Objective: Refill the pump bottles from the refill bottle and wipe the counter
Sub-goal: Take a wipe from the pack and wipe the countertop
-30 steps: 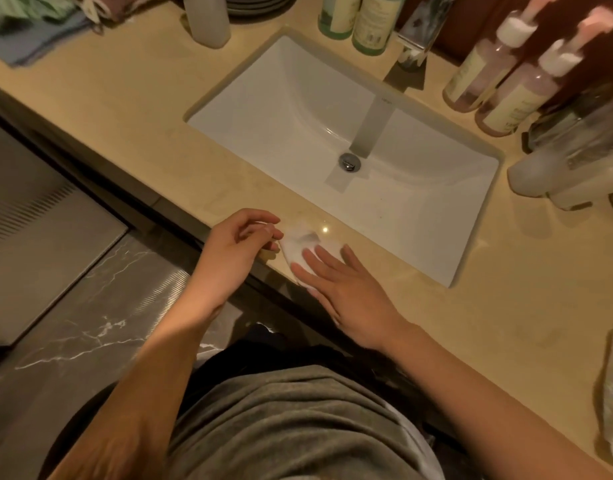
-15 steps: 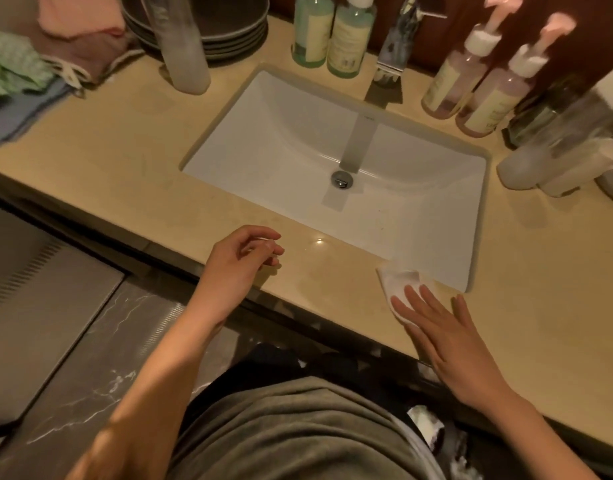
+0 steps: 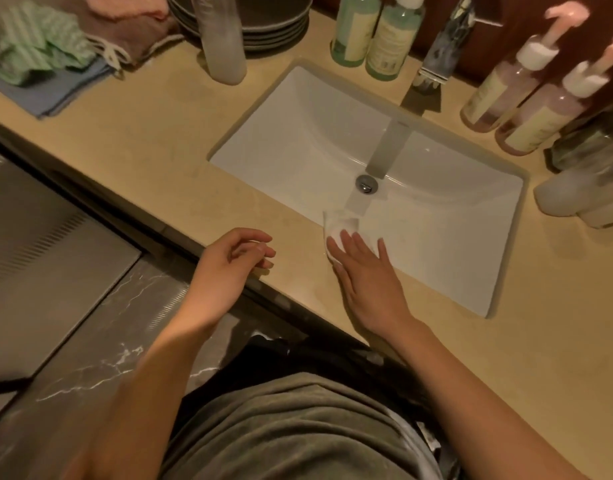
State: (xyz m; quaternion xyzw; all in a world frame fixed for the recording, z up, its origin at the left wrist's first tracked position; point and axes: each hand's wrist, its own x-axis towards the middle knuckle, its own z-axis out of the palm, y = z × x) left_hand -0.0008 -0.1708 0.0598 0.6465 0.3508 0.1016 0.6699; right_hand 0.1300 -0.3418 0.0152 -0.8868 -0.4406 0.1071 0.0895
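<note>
On the tabletop [image 3: 152, 157] by the sink [image 3: 436, 237], the right hand [image 3: 367, 275] presses a white wipe [image 3: 343, 225] down with flat, spread fingers [image 3: 358, 242]. The left hand [image 3: 229, 268] rests at the edge, fingers loosely curled, holding nothing.

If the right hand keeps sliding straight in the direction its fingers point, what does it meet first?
The right hand lies flat on a white wipe at the counter's front strip, with its fingers pointing up-left. Straight on, it would probably cross the front edge of the sink and drop into the basin.

arms: bare, no sleeves | top [image 3: 298, 427]: grey-olive, creased | hands: bare
</note>
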